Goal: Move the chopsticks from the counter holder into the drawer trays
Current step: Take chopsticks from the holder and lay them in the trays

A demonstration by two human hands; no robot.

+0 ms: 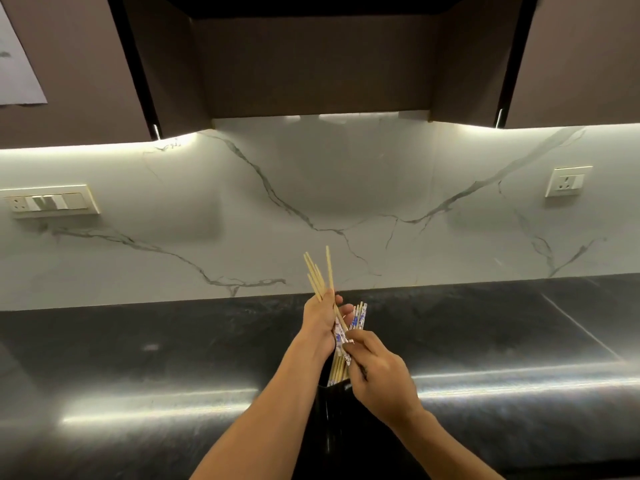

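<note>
My left hand (pixel 320 323) grips a bundle of pale wooden chopsticks (pixel 320 275), some with blue-and-white paper sleeves, their tips fanning up and away from me. My right hand (pixel 377 375) pinches the sleeved lower ends of the bundle. More sleeved chopsticks (pixel 359 315) stand behind my fingers. Below my hands a black holder (pixel 337 403) sits on the dark counter, with chopstick ends reaching into its mouth. No drawer or tray is in view.
The glossy black counter (pixel 173 358) runs left to right, backed by a white marble wall (pixel 311 188). Socket plates sit on the wall at left (pixel 50 199) and right (pixel 568 181). Dark upper cabinets (pixel 311 57) hang overhead.
</note>
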